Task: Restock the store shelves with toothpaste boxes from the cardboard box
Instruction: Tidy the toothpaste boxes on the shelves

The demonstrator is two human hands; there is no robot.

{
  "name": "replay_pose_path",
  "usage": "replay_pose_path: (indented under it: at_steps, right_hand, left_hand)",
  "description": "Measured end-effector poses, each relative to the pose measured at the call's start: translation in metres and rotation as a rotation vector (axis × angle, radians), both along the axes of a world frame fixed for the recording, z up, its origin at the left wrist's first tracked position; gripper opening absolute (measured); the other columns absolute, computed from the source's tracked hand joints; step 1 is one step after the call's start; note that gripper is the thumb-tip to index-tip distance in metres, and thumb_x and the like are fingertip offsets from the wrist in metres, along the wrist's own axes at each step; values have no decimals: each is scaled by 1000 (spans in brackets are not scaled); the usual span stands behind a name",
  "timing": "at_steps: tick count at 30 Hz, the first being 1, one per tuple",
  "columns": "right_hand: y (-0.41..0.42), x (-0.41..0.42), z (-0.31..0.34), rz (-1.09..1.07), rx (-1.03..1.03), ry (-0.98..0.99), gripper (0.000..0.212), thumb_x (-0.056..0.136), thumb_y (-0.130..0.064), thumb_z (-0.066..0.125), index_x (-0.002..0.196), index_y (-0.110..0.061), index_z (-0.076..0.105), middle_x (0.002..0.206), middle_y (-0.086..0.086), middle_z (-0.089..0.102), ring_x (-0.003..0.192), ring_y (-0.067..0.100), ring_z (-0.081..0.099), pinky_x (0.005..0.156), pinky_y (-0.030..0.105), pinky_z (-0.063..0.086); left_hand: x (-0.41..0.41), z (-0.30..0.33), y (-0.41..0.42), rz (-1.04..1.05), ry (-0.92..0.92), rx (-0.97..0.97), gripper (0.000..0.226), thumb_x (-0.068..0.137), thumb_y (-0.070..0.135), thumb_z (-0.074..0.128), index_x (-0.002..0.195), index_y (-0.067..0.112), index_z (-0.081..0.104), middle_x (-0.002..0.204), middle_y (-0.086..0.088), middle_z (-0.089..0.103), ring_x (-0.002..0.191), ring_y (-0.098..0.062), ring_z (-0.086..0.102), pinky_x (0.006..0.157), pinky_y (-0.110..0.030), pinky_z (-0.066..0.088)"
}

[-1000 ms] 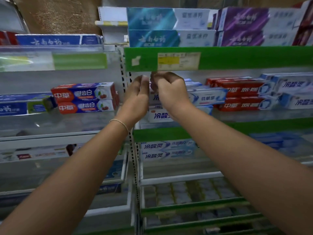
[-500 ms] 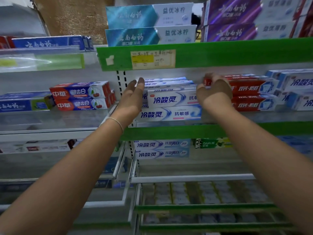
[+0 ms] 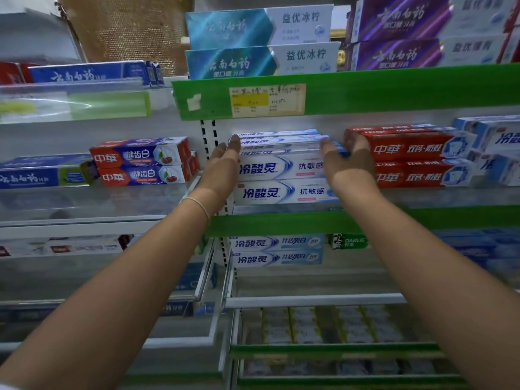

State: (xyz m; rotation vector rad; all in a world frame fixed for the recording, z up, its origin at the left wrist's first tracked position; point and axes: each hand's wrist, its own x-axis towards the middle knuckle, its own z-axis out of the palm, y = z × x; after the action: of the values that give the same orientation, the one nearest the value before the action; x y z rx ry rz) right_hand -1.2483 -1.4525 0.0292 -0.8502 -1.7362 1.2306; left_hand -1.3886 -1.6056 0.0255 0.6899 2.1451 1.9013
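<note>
A stack of white and blue toothpaste boxes [image 3: 281, 167] lies on the middle shelf behind a green shelf edge [image 3: 281, 220]. My left hand [image 3: 222, 167] presses flat against the stack's left end with straight fingers. My right hand [image 3: 349, 161] lies against the stack's right end, fingers extended and reaching between it and the red toothpaste boxes [image 3: 408, 156]. Neither hand grips a box. The cardboard box is out of view.
Red and blue boxes [image 3: 140, 161] sit on the left bay's shelf. Teal boxes [image 3: 259, 43] and purple boxes [image 3: 416, 32] fill the top shelf above a green strip with a price label [image 3: 267, 99]. More white and blue boxes [image 3: 275, 250] lie one shelf down.
Both hands came apart from the front of the stack and moved to its two ends. The right hand has straightened and slid a little left against the stack.
</note>
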Motion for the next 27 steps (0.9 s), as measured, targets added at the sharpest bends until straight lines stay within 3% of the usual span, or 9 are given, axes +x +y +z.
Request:
replay_pose_path:
  at_steps: [3, 6, 8, 11, 14, 18, 21, 25, 27]
  right_hand:
    - [10, 2, 1, 71, -265, 89, 67, 83, -68, 58, 138, -30, 50, 137, -3, 56, 121, 22, 54, 110, 43, 38]
    - [24, -5, -5, 240, -406, 170, 68, 77, -80, 54, 118, -26, 63, 113, 7, 72, 102, 32, 70, 92, 57, 53]
    - [33, -12, -10, 242, -403, 119, 95, 56, -93, 59, 127, -31, 60, 123, 5, 68, 112, 32, 65, 100, 64, 45]
    - [38, -30, -17, 200, -426, 117, 131, 24, -101, 59, 137, -35, 53, 137, 2, 59, 126, 30, 55, 109, 63, 35]
    - [34, -38, -13, 49, -505, 133, 148, 10, -101, 57, 138, -29, 51, 137, 4, 58, 126, 33, 54, 109, 61, 37]
    - [22, -28, 0, 152, -541, 153, 98, 53, -94, 57, 127, -29, 61, 122, 9, 68, 106, 36, 67, 96, 62, 48]
    - [28, -23, 9, 293, -529, 181, 64, 88, -75, 40, 107, -20, 65, 99, 11, 75, 90, 32, 72, 81, 47, 54]
    - [43, -30, 20, 305, -539, 229, 55, 99, -60, 34, 138, -23, 48, 143, 0, 53, 115, 23, 60, 98, 44, 47]
    - [45, -36, 23, 314, -542, 212, 53, 101, -57, 32, 137, -22, 49, 145, -3, 48, 112, 24, 60, 100, 43, 44]
  left_hand:
    - [-9, 0, 1, -84, -98, 38, 76, 84, 75, 45, 145, 31, 40, 151, 1, 42, 139, -24, 37, 117, -49, 25]
    - [-15, 3, 8, -139, -283, 197, 45, 91, 65, 47, 113, 29, 63, 103, -4, 75, 99, -26, 69, 89, -44, 54]
    - [-17, 3, 12, -194, -348, 225, 39, 93, 60, 47, 104, 27, 63, 84, -4, 76, 79, -25, 73, 70, -41, 59]
    - [-27, -2, 13, -225, -414, 241, 49, 90, 65, 49, 120, 27, 59, 95, -8, 76, 82, -28, 74, 76, -50, 59]
    - [-38, -1, 12, -222, -397, 208, 43, 96, 61, 40, 108, 26, 62, 77, -3, 76, 67, -21, 74, 56, -35, 59]
    - [-39, 0, 13, -291, -318, 129, 39, 99, 58, 34, 96, 28, 60, 67, -1, 74, 57, -15, 71, 43, -26, 53]
    - [-44, 3, 10, -362, -358, 209, 50, 97, 62, 36, 101, 22, 66, 93, -10, 76, 81, -26, 73, 65, -35, 57]
    - [-54, 6, 13, -280, -403, 275, 54, 97, 61, 34, 129, 21, 52, 110, -8, 68, 92, -26, 65, 73, -34, 50]
    - [-55, 6, 18, -265, -365, 254, 48, 99, 58, 32, 129, 24, 48, 104, -4, 69, 85, -24, 65, 69, -32, 49]
